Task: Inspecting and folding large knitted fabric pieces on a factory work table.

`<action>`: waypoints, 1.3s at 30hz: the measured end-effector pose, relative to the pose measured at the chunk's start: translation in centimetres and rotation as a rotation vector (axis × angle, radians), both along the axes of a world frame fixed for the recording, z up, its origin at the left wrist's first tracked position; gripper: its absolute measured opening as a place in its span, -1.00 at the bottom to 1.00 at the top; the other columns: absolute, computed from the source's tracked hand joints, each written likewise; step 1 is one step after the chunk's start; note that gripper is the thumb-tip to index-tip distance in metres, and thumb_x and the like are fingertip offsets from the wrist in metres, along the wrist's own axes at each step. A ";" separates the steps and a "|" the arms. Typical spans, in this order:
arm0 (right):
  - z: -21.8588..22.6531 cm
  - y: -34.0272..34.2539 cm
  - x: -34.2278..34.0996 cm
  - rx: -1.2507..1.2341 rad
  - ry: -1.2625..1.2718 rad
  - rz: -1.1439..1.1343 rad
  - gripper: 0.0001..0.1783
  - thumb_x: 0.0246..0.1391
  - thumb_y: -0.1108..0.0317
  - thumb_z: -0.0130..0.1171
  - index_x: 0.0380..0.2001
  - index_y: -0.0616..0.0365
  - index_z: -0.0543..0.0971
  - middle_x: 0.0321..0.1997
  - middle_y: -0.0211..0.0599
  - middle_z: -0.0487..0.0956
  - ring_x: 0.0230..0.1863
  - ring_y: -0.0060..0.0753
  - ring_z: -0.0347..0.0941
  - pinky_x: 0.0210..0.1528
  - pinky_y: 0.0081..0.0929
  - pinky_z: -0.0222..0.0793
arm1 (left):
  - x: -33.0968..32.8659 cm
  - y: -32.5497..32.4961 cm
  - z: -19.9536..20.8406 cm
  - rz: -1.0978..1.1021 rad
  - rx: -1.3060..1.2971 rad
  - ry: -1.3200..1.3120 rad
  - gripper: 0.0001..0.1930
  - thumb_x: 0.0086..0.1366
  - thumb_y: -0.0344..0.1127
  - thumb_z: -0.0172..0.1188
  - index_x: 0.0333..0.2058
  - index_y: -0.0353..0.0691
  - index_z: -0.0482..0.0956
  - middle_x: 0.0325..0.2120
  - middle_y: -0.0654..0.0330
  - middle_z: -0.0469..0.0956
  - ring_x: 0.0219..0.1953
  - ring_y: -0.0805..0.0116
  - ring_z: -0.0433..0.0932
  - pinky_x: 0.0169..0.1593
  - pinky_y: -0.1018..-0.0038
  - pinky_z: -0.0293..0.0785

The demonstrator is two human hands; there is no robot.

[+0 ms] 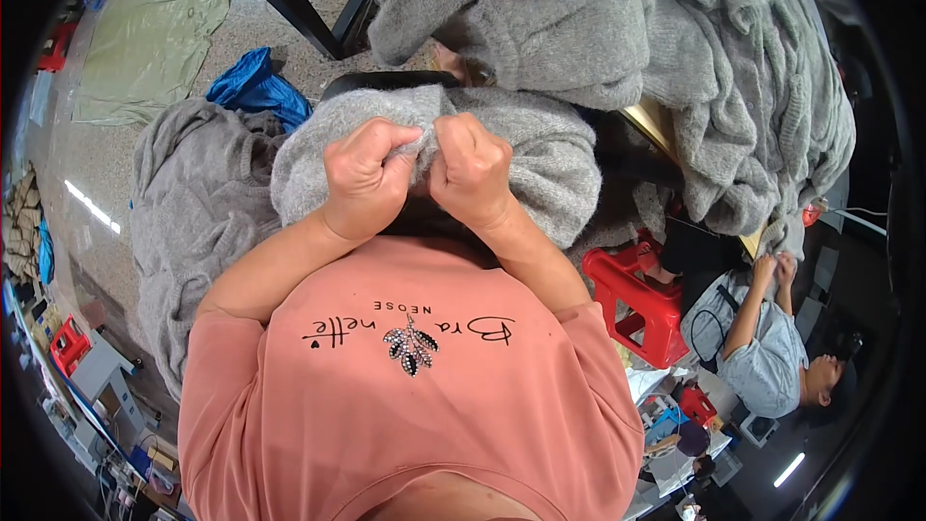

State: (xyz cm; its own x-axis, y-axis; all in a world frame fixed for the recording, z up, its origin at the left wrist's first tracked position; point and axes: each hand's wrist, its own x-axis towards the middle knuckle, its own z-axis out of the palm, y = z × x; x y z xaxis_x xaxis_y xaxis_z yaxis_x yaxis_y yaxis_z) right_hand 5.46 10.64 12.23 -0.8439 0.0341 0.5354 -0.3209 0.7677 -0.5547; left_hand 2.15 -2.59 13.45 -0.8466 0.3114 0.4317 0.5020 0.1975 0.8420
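Observation:
A fuzzy grey knitted garment [555, 183] is bunched across my lap in front of my body. My left hand [368, 177] is closed on its edge, thumb pressed against the curled fingers. Close beside it, my right hand [471, 169] also grips the knit in a fist. A short stretch of the grey fabric shows between the two hands, near the thumbs. Anything small inside the fingers is hidden.
Grey knitwear [569, 29] is heaped on the table ahead, spilling to the right. More grey knitwear [198, 198] lies at my left, beside a blue bag [258, 87]. A red stool [632, 307] stands at right, near a seated person [767, 352] handling grey knit.

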 end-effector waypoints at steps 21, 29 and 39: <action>1.9 1.1 1.5 -0.920 -0.423 0.333 -0.87 -0.16 0.52 0.12 -0.45 0.33 0.49 -0.53 -0.37 0.48 -0.54 -0.67 0.34 -0.50 -0.68 0.24 | -0.4 -1.3 1.5 -0.135 0.008 0.439 -0.75 -0.20 -0.67 0.17 -0.43 -0.35 0.49 -0.50 0.04 0.50 -0.54 0.22 0.53 -0.49 0.50 0.48; 2.1 0.0 1.2 -0.522 -0.167 0.200 -0.76 -0.38 0.65 -0.04 -0.49 0.33 0.47 -0.60 -0.24 0.45 -0.64 -0.46 0.35 -0.60 -0.58 0.22 | -0.4 -1.3 1.7 -0.073 -0.075 0.480 -0.71 -0.24 -0.70 0.14 -0.42 -0.35 0.49 -0.52 0.06 0.50 -0.56 0.24 0.52 -0.52 0.50 0.47; 0.3 0.4 -0.1 -0.209 0.078 -0.032 -0.80 -0.42 0.63 -0.01 -0.54 0.28 0.44 -0.63 -0.21 0.40 -0.67 -0.27 0.34 -0.61 -0.46 0.26 | 0.2 -0.6 0.9 -0.015 -0.094 0.115 -0.78 -0.16 -0.64 0.15 -0.44 -0.32 0.51 -0.58 0.13 0.50 -0.58 0.21 0.49 -0.50 0.47 0.42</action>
State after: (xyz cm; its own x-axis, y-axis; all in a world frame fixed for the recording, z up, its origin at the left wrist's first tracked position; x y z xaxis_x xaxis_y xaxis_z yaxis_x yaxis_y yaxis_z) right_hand 5.31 11.01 12.55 -0.7971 0.1767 0.5774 -0.3465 0.6492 -0.6771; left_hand 2.39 -3.16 14.33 -0.7883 0.3672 0.4937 0.5974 0.2649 0.7569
